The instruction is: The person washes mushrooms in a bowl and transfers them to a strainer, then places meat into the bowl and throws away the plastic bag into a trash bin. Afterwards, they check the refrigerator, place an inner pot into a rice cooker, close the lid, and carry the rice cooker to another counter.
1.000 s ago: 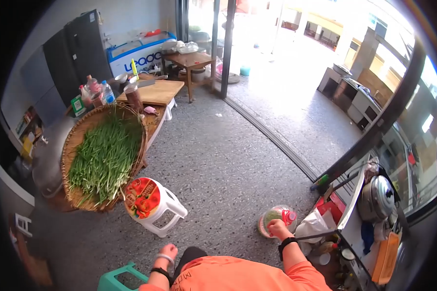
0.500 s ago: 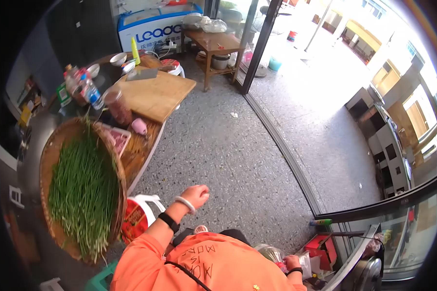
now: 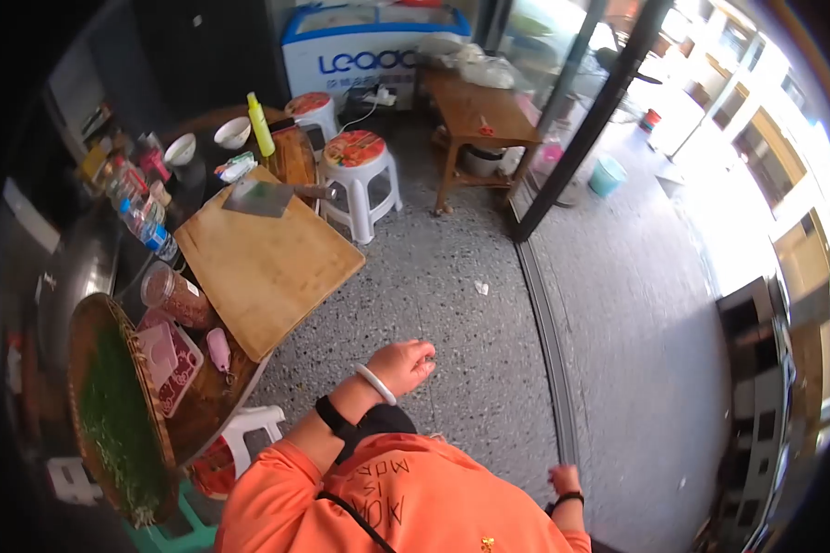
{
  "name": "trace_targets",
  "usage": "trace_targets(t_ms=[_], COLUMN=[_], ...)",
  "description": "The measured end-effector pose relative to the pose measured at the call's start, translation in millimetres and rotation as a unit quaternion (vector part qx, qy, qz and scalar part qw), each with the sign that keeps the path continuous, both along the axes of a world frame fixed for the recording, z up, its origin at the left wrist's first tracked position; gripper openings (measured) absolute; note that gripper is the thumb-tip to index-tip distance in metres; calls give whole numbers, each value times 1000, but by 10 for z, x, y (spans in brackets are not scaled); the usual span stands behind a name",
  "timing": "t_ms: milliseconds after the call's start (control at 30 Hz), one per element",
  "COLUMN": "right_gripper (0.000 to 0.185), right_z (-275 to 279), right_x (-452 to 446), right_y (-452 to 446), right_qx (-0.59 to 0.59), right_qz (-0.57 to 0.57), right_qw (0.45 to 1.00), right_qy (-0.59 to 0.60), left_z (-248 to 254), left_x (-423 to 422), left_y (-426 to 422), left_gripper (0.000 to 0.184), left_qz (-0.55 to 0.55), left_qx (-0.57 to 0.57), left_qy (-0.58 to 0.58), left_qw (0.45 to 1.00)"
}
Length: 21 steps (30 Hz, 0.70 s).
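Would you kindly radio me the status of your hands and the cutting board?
Left hand, right hand: nothing visibly held. Cutting board on table, cleaver on its far end. White stool by table, near left sleeve.

Floored at the centre in grey speckled terrazzo (image 3: pixel 433 304), furnished at twelve o'clock with a blue-rimmed white chest freezer (image 3: pixel 364 60) and at one with a low brown wooden side table (image 3: pixel 475 101). Set out at eleven o'clock with red-topped white plastic stools (image 3: pixel 358 166) and at eight with a curved-edged brown wooden table (image 3: pixel 194 426). Opens past a dark upright door frame (image 3: pixel 587 127) and, at four, a grey metal floor track (image 3: pixel 551 359) onto smooth grey paving (image 3: pixel 641 313) at three, glaringly sunlit towards two.
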State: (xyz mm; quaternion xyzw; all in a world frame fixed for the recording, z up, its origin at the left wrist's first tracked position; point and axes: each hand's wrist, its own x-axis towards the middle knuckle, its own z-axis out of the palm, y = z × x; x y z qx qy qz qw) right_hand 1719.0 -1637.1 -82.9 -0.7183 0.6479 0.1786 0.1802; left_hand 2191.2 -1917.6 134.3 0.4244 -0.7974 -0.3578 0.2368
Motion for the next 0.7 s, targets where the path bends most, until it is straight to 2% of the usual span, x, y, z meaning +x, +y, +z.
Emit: trace_targets(t_ms=[33,67,133,200,233,300,333,367,400,433,467,533,567,600,633,667,700], right_gripper=[11,12,15,15,14,13,13,13,12,12,11,11,11,13,15,14,14], right_z=[213,506,784,1159,939,634,840,786,915,862,843,671,562,383,141,-151,-428], right_x=[-3,122,151,483,434,452,626,654,716,639,543,320,172,-43,-330,-592,-844], right_y=[-624,-1311,-2395,-3280,-3636,-4184,-4372,-4507,-4685,-4829,-5001,-5313,-5563,-5826,-6059,-6335,-6607], right_qx=[-25,-48,-63,-74,-97,-53,8,69,132,176,187,170,158,194,234,235,211], right_qz=[-275,-522,-464,-441,-387,-409,-409,-433,-386,-383,-355,-373,-379,-380,-379,-242,-104], right_qw=[950,803,826,835,850,825,844,817,861,855,867,870,867,875,880,929,962], right_qy=[-148,-282,-313,-319,-345,-386,-347,-375,-305,-302,-296,-272,-283,-227,-167,-154,-136], left_z=[39,62,75,73,9,131,156,225,296,291,285,248,-1,1,-383,7,-116], left_x=[-10,2,44,186,284,574,643,757,892,1045,1228,1614,1946,2153,2630,2513,2829], left_y=[-157,-334,-775,-1202,-1470,-2007,-2141,-2314,-2485,-2641,-2836,-3131,-3311,-3420,-3568,-3650,-3744], left_gripper=[19,20,19,18,17,16,16,17,17,17,17,21,24,28,35,43,48], left_qz=[12,25,54,104,142,235,289,334,376,416,444,516,557,629,699,751,781], left_qx=[1,-3,0,22,-21,-37,-21,-44,-72,-130,-195,-297,-294,-219,-121,-28,-13], left_qy=[9,17,6,61,115,112,108,112,111,87,62,-59,-58,-76,68,173,166], left_qw=[1000,1000,999,992,983,965,951,935,917,896,872,801,775,742,701,637,602])
